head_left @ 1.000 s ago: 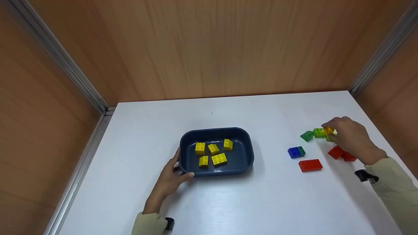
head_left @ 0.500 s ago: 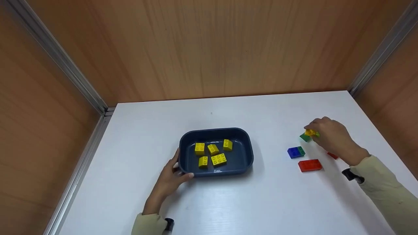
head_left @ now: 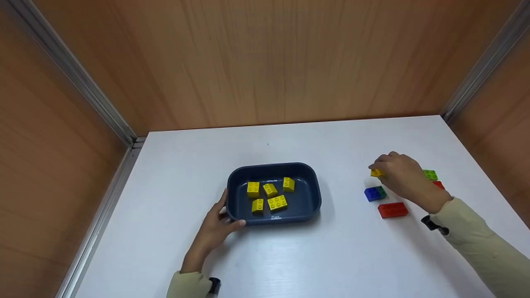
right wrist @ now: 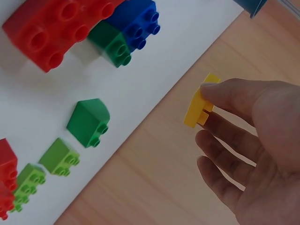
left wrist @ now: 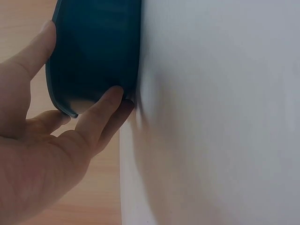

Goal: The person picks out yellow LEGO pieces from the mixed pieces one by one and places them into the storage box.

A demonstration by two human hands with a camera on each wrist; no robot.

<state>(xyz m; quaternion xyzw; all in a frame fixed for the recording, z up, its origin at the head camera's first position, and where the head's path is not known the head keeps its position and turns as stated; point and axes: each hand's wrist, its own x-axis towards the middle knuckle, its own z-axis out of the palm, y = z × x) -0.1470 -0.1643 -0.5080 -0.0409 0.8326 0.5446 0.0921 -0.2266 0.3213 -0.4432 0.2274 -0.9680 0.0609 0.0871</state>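
In the head view my left hand (head_left: 213,229) holds the near left corner of a dark blue tub (head_left: 304,203), thumb at the front rim and fingers along the side wall. Several yellow toy building bricks (head_left: 277,203) lie spread inside it. Over on the right, my right hand (head_left: 401,176) pinches another yellow building brick (head_left: 376,173) between thumb and index finger, raised above the table. The right wrist view shows this yellow brick (right wrist: 199,105) with its studs toward the palm and the other fingers loosely bent.
Below the right hand lie a blue brick (head_left: 372,194) with a green one against it and a long red brick (head_left: 392,210). Dark green (right wrist: 89,123), light green (right wrist: 60,157) and red bricks (right wrist: 7,164) lie nearby. Wooden panels (head_left: 265,62) enclose the white table.
My right hand has lifted the yellow brick from beside the green bricks and carried it left toward the tub. My left hand and the tub have stayed in place.
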